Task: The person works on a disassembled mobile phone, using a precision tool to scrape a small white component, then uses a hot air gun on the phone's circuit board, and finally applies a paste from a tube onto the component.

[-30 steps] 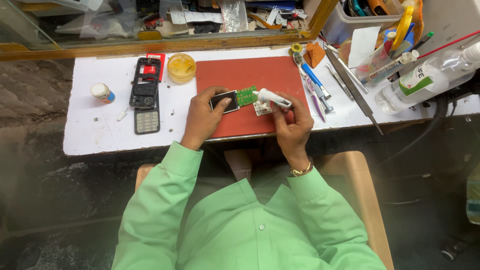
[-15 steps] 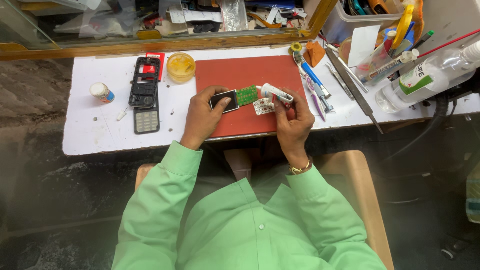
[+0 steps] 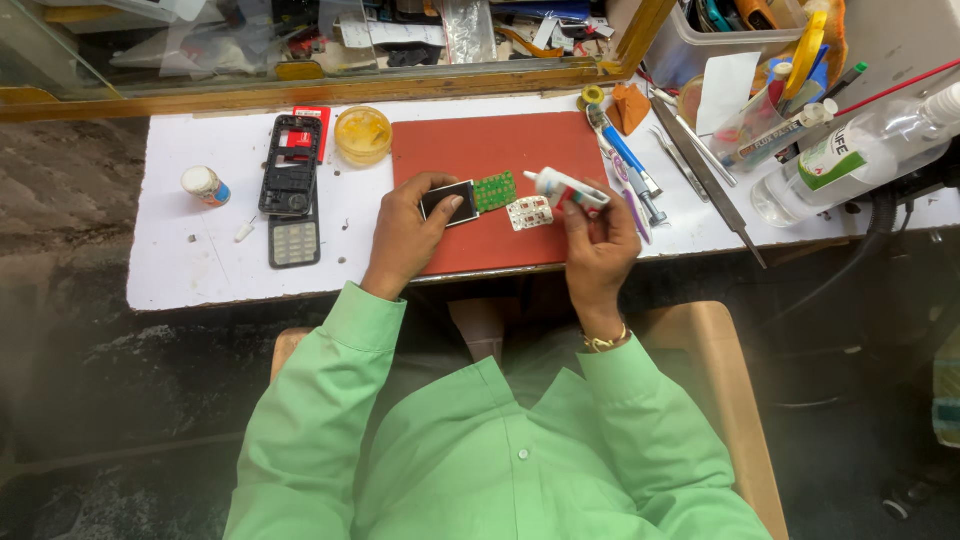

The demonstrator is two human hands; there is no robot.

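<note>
My left hand (image 3: 408,232) presses down on a small green circuit board with a dark screen (image 3: 468,197), lying on a red mat (image 3: 480,160). My right hand (image 3: 598,240) holds a small white tube (image 3: 563,187) with its nozzle pointing left, lifted a little above the mat's right edge. A small white keypad sheet with red marks (image 3: 529,212) lies on the mat between the two hands.
A black phone frame (image 3: 290,165) and grey keypad (image 3: 294,243) lie at left on the white table (image 3: 200,270), near a yellow round tin (image 3: 363,134) and small white jar (image 3: 205,186). Pens, tweezers (image 3: 715,185) and a clear bottle (image 3: 850,160) crowd the right.
My right hand has drawn the white tube back to the right, away from the green board. The white keypad sheet now shows uncovered on the mat. My left hand stays on the board.
</note>
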